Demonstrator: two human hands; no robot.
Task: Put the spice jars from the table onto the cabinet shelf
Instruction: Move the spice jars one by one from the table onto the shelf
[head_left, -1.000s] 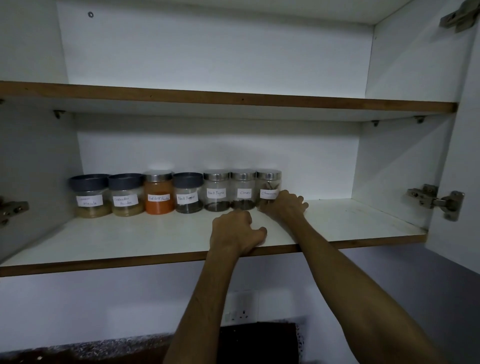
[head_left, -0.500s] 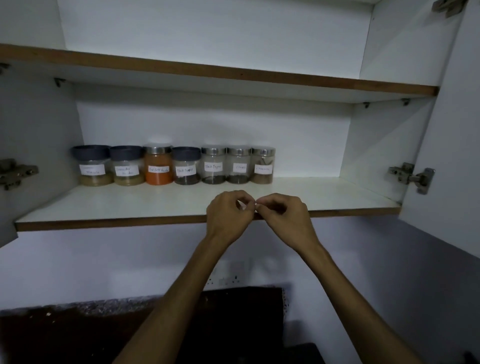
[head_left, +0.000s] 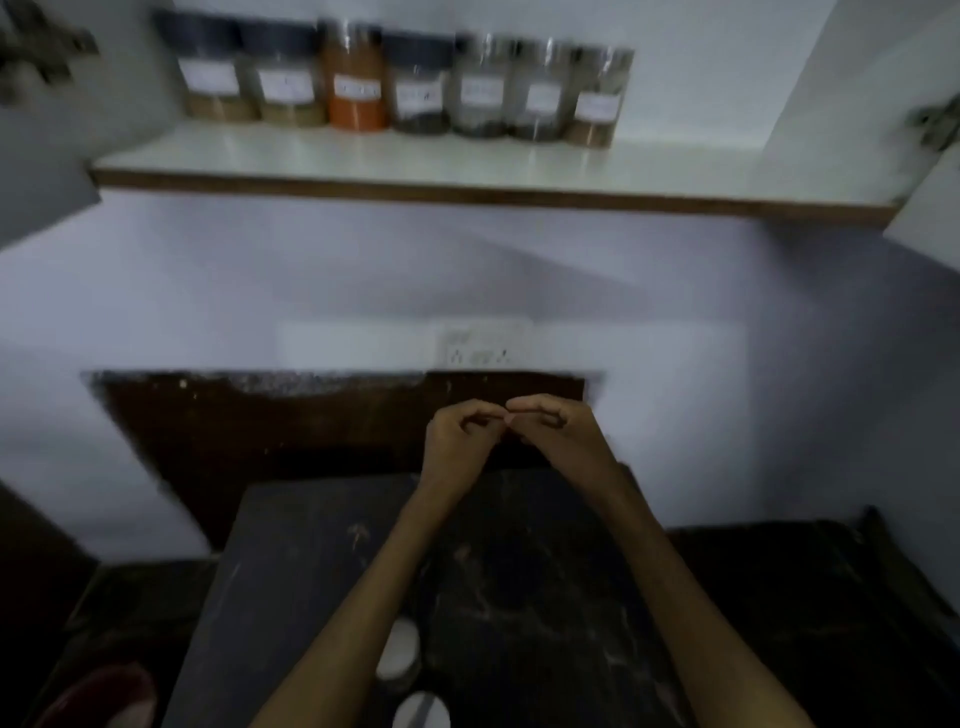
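Observation:
Several labelled spice jars stand in a row at the back of the white cabinet shelf (head_left: 467, 161), among them an orange-filled jar (head_left: 357, 83) and a rightmost jar (head_left: 597, 98) with brown contents. My left hand (head_left: 460, 436) and my right hand (head_left: 558, 431) are held together well below the shelf, above the dark table (head_left: 545, 571). Their curled fingertips touch each other and no jar is in either. Two pale round lids (head_left: 397, 649) of jars show on the table beside my left forearm. The view is blurred.
An open cabinet door (head_left: 930, 208) juts in at the right, another at the left (head_left: 36, 171). A white wall socket (head_left: 485, 345) sits on the wall under the shelf. A red object (head_left: 104, 696) lies at the lower left.
The view has tilted down from the cabinet to the table. My right hand left the rightmost jar on the shelf; both hands dropped below the shelf and met, fingertips together.

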